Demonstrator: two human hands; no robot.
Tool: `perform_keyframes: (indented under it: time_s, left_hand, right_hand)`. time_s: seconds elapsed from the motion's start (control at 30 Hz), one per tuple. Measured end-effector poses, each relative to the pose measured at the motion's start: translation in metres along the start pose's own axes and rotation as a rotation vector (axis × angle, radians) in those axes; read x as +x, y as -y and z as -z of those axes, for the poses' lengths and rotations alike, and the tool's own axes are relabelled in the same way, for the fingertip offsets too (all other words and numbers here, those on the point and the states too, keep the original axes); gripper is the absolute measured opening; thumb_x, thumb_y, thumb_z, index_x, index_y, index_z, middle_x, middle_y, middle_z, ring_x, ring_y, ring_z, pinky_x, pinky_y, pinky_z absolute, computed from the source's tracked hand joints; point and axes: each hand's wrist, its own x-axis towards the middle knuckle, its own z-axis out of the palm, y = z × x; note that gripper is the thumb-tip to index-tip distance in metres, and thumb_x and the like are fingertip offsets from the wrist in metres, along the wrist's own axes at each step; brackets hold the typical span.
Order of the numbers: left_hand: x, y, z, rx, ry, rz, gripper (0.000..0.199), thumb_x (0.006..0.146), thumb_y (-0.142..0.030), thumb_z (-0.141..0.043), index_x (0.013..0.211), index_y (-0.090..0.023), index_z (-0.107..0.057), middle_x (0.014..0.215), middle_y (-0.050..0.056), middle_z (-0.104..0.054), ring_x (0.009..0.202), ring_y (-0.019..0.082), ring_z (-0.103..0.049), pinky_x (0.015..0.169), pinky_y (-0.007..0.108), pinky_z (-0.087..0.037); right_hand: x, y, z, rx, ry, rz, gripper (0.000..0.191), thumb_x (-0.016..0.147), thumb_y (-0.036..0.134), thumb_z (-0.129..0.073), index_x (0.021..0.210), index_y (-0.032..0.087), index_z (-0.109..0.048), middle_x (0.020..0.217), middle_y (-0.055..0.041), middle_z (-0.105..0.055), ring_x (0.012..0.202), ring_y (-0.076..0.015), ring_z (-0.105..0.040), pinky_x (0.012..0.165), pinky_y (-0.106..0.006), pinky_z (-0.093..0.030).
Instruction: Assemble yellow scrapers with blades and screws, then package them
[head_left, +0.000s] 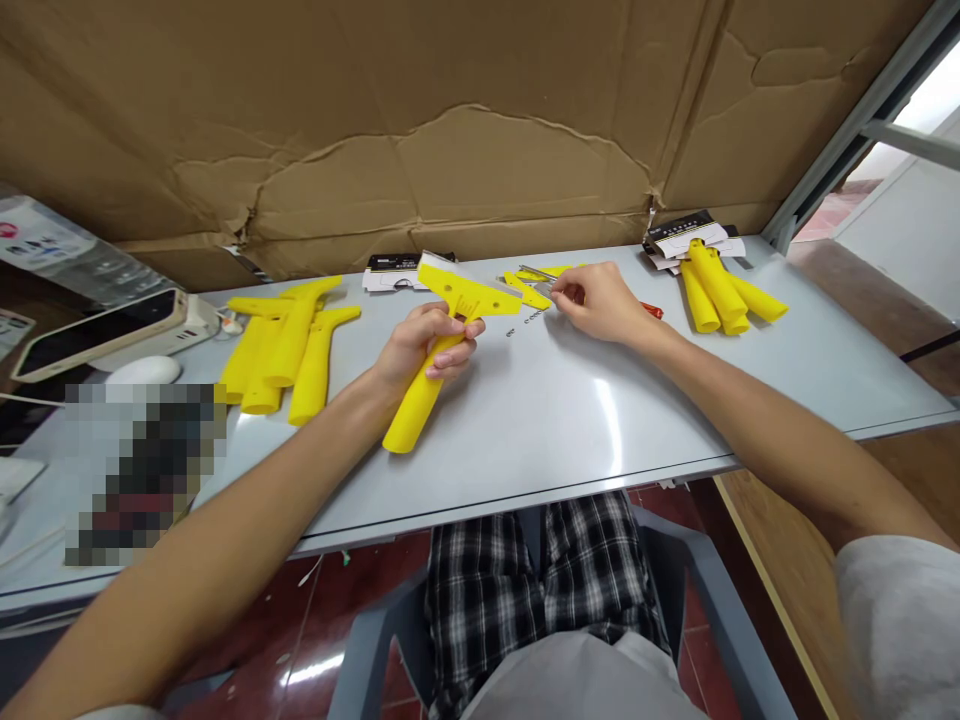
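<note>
A yellow scraper [420, 405] with a wide head and a thick round handle is in my left hand [429, 345], fingers wrapped round its neck. Its head points up and to the right, above the table. My right hand [600, 302] is further right, fingers pinched over the table beside loose yellow scraper parts [531, 292]. What it pinches, if anything, is too small to make out. Several small screws [531, 318] lie on the table between my hands. A red tool [652, 311] shows partly behind my right hand.
Several yellow handles lie piled at the left [289, 345] and right [720, 290]. Black and white packets [396, 272] rest near the cardboard wall [465, 180]. A phone [97, 335], a power strip [184, 325] and a white mouse [144, 371] occupy the table's [517, 440] left end.
</note>
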Motion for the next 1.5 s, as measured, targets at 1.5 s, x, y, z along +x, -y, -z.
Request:
perform_keyframes:
  time_s: [1.5]
  left_hand:
    - [0.007,-0.007,0.018,0.074,0.042,-0.049,0.031,0.066,-0.013,-0.068,0.091,-0.022,-0.051,0.074,-0.002,-0.067,0.036,0.005,-0.047,0.029,0.019,-0.027]
  right_hand:
    - [0.017,-0.048,0.013,-0.324,0.049,0.055,0.033,0.098,0.022,-0.059,0.114,0.014,-0.087,0.113,-0.0196,-0.073,0.104,-0.0335,-0.062,0.092,-0.045,-0.046]
